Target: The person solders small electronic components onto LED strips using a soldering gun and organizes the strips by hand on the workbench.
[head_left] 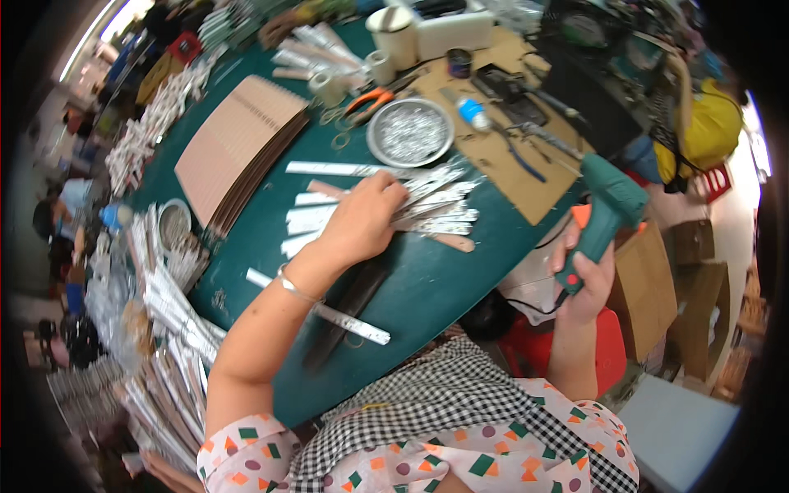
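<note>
Right hand, grip closed round the green tool, well off the strips! Left hand curls over them, fanned across the tabletop; can't tell if its grip pinches one. Looks mid-batch: bundles lie left, finished or not unclear.

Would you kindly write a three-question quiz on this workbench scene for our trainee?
1. Which hand holds the green pistol-shaped tool?
2. True or false: the orange-handled tool lies inside the round bowl.
3. Fill in the colour: the left hand is at a pile of mostly ____ strips.

Key:
1. The right hand.
2. False; it lies outside the bowl.
3. White.
</note>
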Demonstrator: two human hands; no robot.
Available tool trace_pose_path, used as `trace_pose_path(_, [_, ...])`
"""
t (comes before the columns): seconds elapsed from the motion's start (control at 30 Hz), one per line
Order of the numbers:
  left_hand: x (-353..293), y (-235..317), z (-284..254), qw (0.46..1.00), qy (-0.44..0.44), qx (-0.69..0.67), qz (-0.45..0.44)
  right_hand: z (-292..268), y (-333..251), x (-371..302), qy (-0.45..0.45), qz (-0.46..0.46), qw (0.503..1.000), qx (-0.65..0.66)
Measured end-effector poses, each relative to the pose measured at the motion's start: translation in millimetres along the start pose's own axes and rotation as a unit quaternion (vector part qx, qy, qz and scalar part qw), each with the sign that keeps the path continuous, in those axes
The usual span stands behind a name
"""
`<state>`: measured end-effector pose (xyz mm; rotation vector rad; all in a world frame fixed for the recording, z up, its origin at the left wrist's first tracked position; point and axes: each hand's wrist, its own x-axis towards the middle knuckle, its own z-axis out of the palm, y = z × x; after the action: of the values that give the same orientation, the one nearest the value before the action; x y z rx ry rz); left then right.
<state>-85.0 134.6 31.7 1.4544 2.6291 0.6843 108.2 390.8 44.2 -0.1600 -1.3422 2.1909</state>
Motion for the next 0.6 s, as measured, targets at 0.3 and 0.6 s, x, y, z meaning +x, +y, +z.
trace_pose_path(0.3, [-12.4,-4.2,0.8,0.994,-0.046,0.095,-0.019,-2.0,-7.2,-29.2,0.012,0.033,0.996,0.085])
trace_pose_path(0.6, [-24.3,22.7,-33.1,0.993,-0.067,0.081,-0.047,11.8,-17.4,-45.5,0.031,0.015,0.997,0.075])
